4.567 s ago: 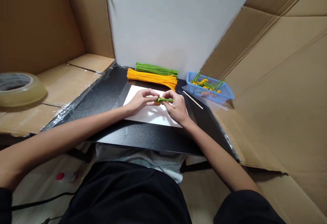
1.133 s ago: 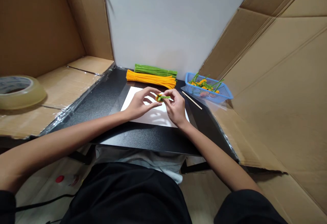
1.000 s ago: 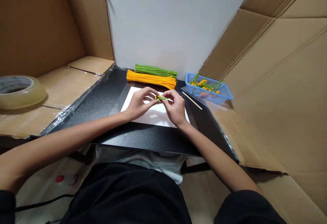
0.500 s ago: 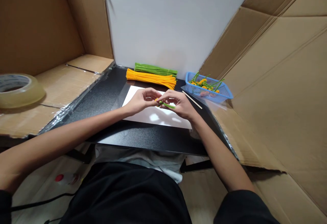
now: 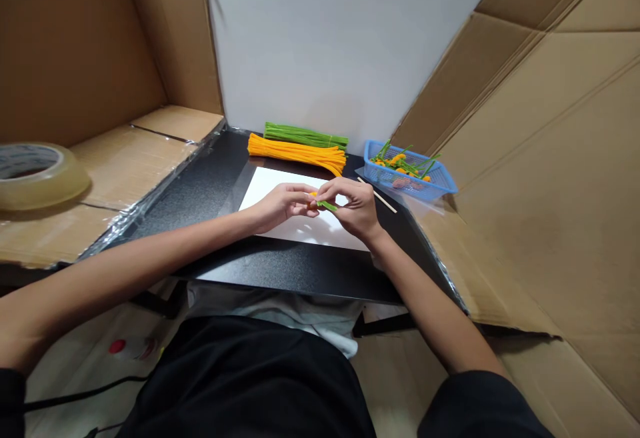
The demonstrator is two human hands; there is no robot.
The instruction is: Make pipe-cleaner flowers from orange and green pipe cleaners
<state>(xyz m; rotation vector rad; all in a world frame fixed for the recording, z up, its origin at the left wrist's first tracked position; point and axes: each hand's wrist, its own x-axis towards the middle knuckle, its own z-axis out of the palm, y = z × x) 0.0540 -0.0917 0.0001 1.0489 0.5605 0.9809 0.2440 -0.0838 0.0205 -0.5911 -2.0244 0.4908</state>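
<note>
Both hands meet over a white sheet [image 5: 280, 181] on the black table [image 5: 210, 185]. My left hand [image 5: 283, 201] and my right hand [image 5: 350, 205] pinch a small piece made of green and orange pipe cleaner [image 5: 323, 203] between their fingertips. Most of the piece is hidden by my fingers; a short green end sticks out toward the right. Both hands are closed on it.
A bundle of orange pipe cleaners [image 5: 297, 151] and a bundle of green ones [image 5: 305, 135] lie at the back. A blue basket [image 5: 407, 171] with finished green-orange pieces stands at the right, a thin wooden stick [image 5: 379, 195] beside it. A tape roll [image 5: 35, 175] rests on cardboard at left.
The hands stayed together on the piece and kept turning it. The right hand rolled over it and the green end now points lower right, with less orange showing.
</note>
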